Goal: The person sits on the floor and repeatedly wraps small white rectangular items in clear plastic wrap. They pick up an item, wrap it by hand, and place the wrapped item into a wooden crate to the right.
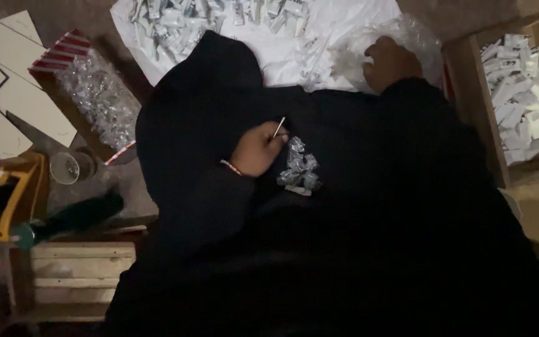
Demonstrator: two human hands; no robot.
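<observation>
Two hands work over a dark-clothed lap, seen from the head camera. Left hand point(256, 150) pinches a thin stick point(279, 127), just beside crumpled clear wrappers point(299, 168). Right hand point(389, 61) rests on a clear bag point(400, 37); its grip cannot be told. White packets point(525, 100) fill a box at right.

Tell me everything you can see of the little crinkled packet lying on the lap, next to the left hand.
The crinkled packet is a small bunch of clear, shiny plastic film, crumpled, catching light in silvery folds. It lies loose on the dark cloth over the lap, just right of the left hand, which pinches a thin pale stick. Whether the fingers touch it is unclear.
</observation>
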